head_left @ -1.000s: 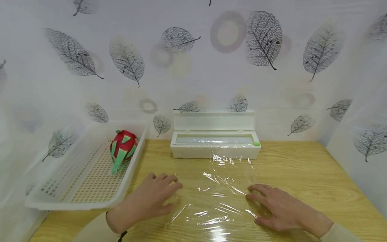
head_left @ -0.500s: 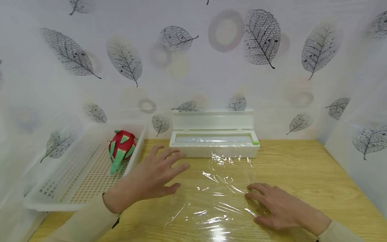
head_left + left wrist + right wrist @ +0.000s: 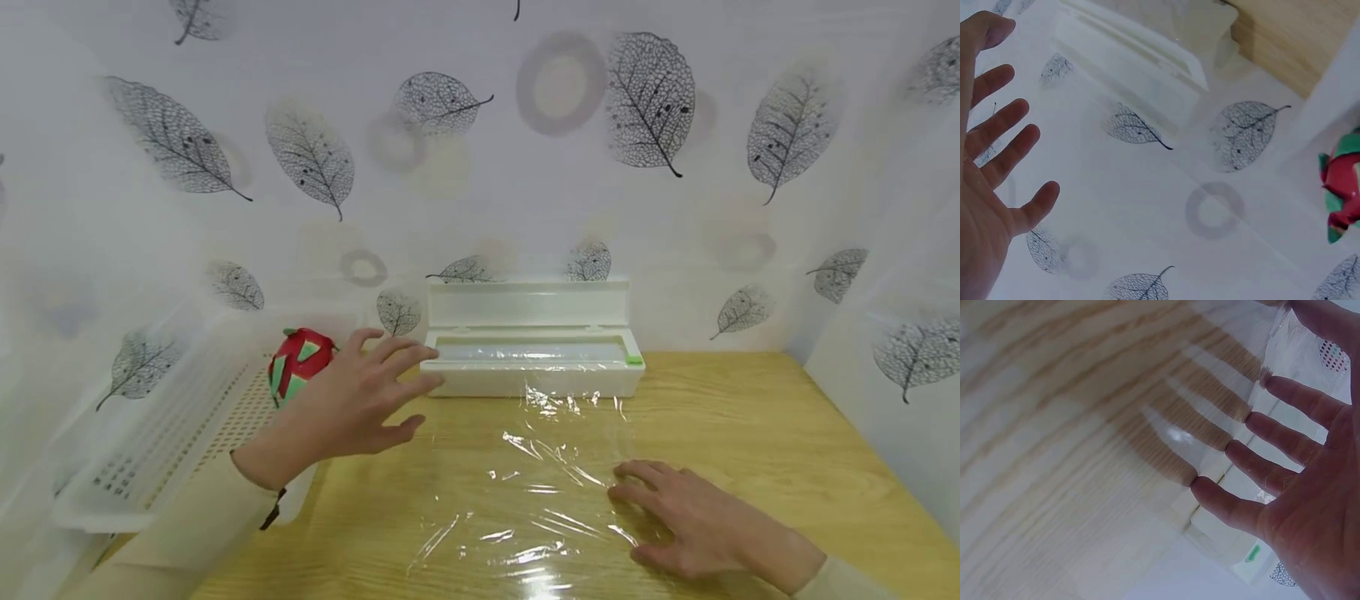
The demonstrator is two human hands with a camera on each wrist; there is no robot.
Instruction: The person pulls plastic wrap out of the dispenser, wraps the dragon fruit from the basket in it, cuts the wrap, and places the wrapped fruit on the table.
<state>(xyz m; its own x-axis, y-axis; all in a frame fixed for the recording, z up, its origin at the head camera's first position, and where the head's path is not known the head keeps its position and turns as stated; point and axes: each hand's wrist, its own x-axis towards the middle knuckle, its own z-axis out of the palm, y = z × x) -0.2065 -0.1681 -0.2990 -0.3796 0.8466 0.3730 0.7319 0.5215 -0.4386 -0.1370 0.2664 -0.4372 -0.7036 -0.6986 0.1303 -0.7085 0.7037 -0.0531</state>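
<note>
My left hand [image 3: 348, 404] hovers with its fingers spread, holding nothing. It is between the white basket [image 3: 176, 521] and the left end of the cling film box [image 3: 480, 383], partly covering a dragon fruit [image 3: 303, 354] in the basket. In the left wrist view the red and green dragon fruit [image 3: 1344, 178] shows at the right edge. A clear sheet of cling film [image 3: 517, 492] stretches from the box toward me over the table. My right hand [image 3: 701, 521] rests its fingertips on the film's right edge; the right wrist view shows those fingertips touching the surface.
The box stands at the back of the wooden table [image 3: 765, 442], its lid [image 3: 525, 304] raised and a green piece [image 3: 634, 360] at its right end. A leaf-patterned white sheet [image 3: 480, 192] hangs behind and along both sides.
My left hand has lifted off the film's left side and moved forward, then left toward the basket, coming in front of the dragon fruit. My right hand has stayed put.
</note>
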